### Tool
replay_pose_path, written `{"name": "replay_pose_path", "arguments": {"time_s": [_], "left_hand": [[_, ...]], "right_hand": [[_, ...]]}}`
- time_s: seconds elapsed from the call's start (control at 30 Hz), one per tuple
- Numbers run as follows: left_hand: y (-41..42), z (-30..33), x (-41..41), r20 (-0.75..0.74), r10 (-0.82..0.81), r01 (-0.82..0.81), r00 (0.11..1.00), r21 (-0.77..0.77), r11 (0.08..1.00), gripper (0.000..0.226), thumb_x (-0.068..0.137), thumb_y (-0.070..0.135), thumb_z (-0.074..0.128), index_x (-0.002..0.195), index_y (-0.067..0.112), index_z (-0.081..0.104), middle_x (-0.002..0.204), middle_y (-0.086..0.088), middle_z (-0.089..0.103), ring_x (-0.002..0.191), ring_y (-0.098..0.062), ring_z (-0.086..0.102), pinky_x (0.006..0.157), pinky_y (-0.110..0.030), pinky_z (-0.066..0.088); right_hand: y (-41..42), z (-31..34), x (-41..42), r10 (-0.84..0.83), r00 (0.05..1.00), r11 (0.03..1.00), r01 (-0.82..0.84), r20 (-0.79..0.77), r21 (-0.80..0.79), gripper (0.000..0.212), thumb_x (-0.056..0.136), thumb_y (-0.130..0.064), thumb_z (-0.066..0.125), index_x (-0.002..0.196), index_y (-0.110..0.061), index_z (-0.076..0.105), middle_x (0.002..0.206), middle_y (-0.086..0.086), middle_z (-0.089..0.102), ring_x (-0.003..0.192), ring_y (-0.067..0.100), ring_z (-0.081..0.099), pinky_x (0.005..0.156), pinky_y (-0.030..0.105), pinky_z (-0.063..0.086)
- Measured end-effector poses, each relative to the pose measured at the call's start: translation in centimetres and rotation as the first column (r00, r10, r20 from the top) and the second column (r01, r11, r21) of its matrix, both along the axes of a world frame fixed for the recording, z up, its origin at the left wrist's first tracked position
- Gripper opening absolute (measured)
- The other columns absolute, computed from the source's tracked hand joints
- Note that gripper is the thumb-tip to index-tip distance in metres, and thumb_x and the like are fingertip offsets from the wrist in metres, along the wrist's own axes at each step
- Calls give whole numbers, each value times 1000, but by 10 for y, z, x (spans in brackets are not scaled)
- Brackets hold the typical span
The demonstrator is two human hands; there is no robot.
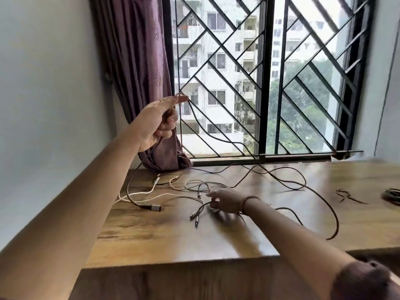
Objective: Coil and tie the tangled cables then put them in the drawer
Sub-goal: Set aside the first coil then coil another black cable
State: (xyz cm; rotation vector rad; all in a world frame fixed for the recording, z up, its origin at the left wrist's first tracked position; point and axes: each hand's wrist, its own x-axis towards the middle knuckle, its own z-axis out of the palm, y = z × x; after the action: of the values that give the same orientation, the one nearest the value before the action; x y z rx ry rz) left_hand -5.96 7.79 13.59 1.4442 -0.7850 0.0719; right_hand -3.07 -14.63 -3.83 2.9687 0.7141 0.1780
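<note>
left hand raised, fingers curled round dark cable; right hand pinches cable ends.

Left hand is raised high above the surface, fingers curled tight; right hand is low on it, fingers bent.

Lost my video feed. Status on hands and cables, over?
Left hand raised, gripping dark cable. Right hand down on desk, pinching a cable in the tangle. White cable crosses the dark one. Nothing coiled yet.
</note>
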Motion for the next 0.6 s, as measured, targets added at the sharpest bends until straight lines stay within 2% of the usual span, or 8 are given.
{"name": "replay_pose_path", "arguments": {"time_s": [0.07, 0.17, 0.23, 0.33, 0.4, 0.47, 0.53, 0.6], "left_hand": [[1, -4, -2, -8, -2, 2, 1000, 27, 1000, 30, 99, 32, 42, 120, 21, 59, 51, 7, 37, 39, -4, 23, 32, -15, 17], [3, -6, -6, -12, 4, -4, 1000, 32, 999, 31, 99, 33, 42, 123, 20, 58, 50, 8, 36, 39, -3, 22, 33, -16, 14], [5, -6, -7, -15, 20, -19, 1000, 32, 999, 34, 99, 34, 43, 125, 18, 57, 50, 8, 36, 39, -4, 21, 33, -16, 13], [8, -7, -6, -2, 40, -40, 999, 46, 998, 34, 97, 35, 47, 122, 16, 61, 51, 8, 34, 40, -4, 20, 36, -18, 12], [5, -9, -6, -12, 26, -25, 1000, 44, 999, 35, 95, 36, 50, 120, 15, 62, 52, 8, 34, 40, -4, 20, 36, -18, 11], [-2, -11, -6, -24, -10, 11, 1000, 46, 999, 45, 91, 37, 54, 124, 7, 59, 51, 9, 34, 39, -3, 21, 35, -17, 14], [-13, -16, -6, -14, -30, 31, 999, 104, 994, 48, 89, 39, 56, 123, 4, 59, 51, 9, 33, 40, -4, 22, 34, -16, 17], [-25, -22, -8, 5, -31, 29, 1000, 214, 976, 37, 91, 38, 55, 109, 8, 67, 52, 9, 33, 42, -5, 22, 33, -16, 19]], "right_hand": [[3, -8, 4, -38, 994, 999, 40, 103, -12, 27, 96, -25, 47, 114, -16, 66, 123, 5, 61, 118, 25, 50, 90, 34, 35], [6, 1, 5, -140, 963, 978, 97, 232, 187, 22, 93, -33, 51, 105, -30, 69, 113, -3, 63, 111, 21, 54, 91, 38, 41], [9, 15, -8, -54, 971, 955, -18, 233, 296, 21, 91, -30, 56, 107, -27, 71, 106, 2, 67, 102, 22, 59, 85, 33, 46], [11, 43, -45, 254, 967, 908, -246, 24, 339, 19, 86, -21, 67, 102, -17, 74, 91, 7, 73, 79, 17, 65, 71, 25, 47], [15, 52, -75, 369, 888, 903, -272, -274, 334, 19, 84, -19, 70, 102, -14, 74, 86, 9, 74, 65, 9, 65, 63, 24, 51], [20, 52, -100, 381, 789, 922, -285, -482, 262, 23, 83, -15, 71, 106, -11, 71, 91, 10, 74, 63, 1, 65, 65, 24, 55], [22, 53, -116, 345, 781, 939, -289, -521, 189, 27, 83, -16, 72, 110, -12, 69, 94, 9, 74, 73, 8, 70, 78, 34, 57], [16, 66, -121, 333, 853, 940, -268, -401, 211, 22, 83, -21, 72, 103, -14, 71, 89, 6, 75, 76, 16, 70, 79, 34, 56]]}}
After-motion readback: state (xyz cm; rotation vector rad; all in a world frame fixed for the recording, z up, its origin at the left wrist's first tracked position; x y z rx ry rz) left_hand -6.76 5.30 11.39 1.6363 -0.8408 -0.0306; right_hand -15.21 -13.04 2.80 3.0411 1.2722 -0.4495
